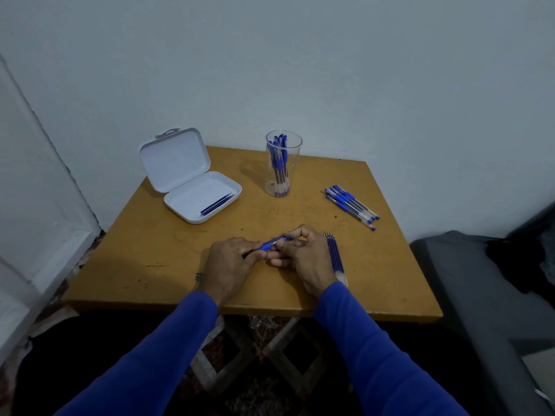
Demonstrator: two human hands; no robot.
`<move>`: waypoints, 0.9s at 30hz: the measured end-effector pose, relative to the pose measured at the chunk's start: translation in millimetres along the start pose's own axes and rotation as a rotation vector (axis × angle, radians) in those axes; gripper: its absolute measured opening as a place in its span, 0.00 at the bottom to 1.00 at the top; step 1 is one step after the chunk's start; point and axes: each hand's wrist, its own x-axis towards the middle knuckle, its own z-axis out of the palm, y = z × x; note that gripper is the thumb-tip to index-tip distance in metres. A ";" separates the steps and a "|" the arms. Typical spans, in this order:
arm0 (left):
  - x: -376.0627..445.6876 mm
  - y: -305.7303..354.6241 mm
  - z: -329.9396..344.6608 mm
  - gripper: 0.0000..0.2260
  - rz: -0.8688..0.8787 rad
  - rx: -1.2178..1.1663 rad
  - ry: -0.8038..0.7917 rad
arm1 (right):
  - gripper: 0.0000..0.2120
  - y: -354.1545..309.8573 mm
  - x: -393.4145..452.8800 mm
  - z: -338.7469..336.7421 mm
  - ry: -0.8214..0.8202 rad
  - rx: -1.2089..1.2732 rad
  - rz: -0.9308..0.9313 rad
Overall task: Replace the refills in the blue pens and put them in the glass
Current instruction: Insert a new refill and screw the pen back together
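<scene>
Over the middle of the wooden table (pixel 156 259), my left hand (pixel 231 262) and my right hand (pixel 303 256) both hold one blue pen (pixel 271 243). The left grips its blue grip end, the right pinches the barrel end. A clear glass (pixel 282 163) at the back holds several blue pens upright. A loose bunch of blue pens (pixel 353 205) lies at the right. Several refills (pixel 336 256) lie beside my right hand. An open white box (pixel 192 181) at the back left holds a few dark refills (pixel 216 204).
The table stands against a pale wall. A dark grey seat (pixel 480 295) is close on the right. Patterned floor (pixel 255 355) shows under the table's front edge.
</scene>
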 end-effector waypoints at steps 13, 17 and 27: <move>2.7 8.0 -1.0 0.11 -0.035 0.047 -0.062 | 0.13 -4.9 1.2 6.6 0.033 -0.105 -0.003; 16.7 7.7 5.2 0.16 -0.008 0.174 -0.122 | 0.11 -23.7 12.5 3.8 0.141 -0.204 -0.109; 81.6 1.2 36.1 0.25 0.050 0.303 -0.272 | 0.09 -113.7 62.8 -6.6 0.381 -0.573 -0.614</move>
